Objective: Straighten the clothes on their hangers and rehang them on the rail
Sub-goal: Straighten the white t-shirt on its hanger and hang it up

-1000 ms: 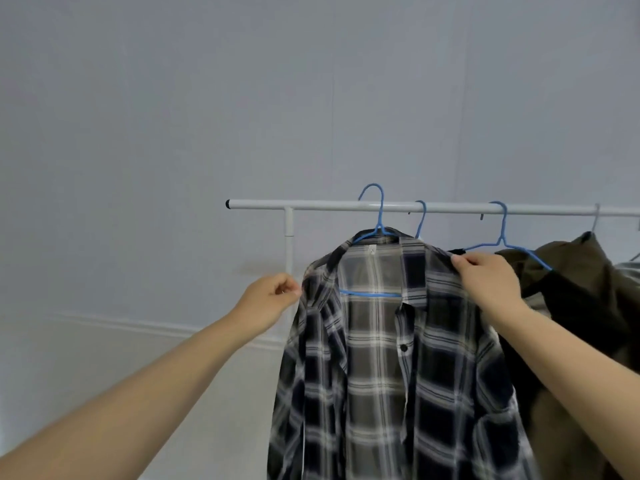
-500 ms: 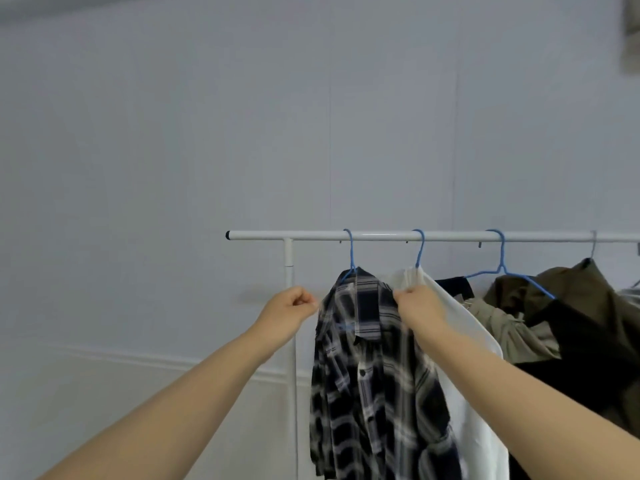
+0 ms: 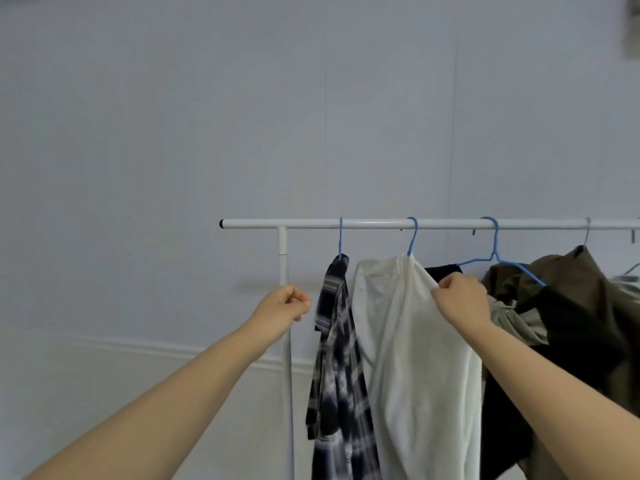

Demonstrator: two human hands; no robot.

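A white rail point(image 3: 374, 223) runs across the view. A dark plaid shirt point(image 3: 334, 368) hangs edge-on from a blue hanger point(image 3: 340, 239) near the rail's left end. Beside it, a white garment point(image 3: 412, 358) hangs on a second blue hanger point(image 3: 412, 237). My right hand point(image 3: 462, 301) pinches the white garment's right shoulder. My left hand point(image 3: 284, 303) is a closed fist left of the plaid shirt, in front of the rack's post, with nothing visible in it. A third blue hanger point(image 3: 498, 261) carries an olive jacket point(image 3: 581, 306) askew.
The rack's white upright post point(image 3: 284, 271) stands under the rail's left end. A black garment point(image 3: 446, 271) shows behind the white one. More hanger hooks and clothes continue at the right edge. A plain pale wall lies behind.
The plaid shirt turned from facing me to edge-on and now hangs free. My right hand left it and moved right onto the white garment's shoulder. My left hand stayed a fist.
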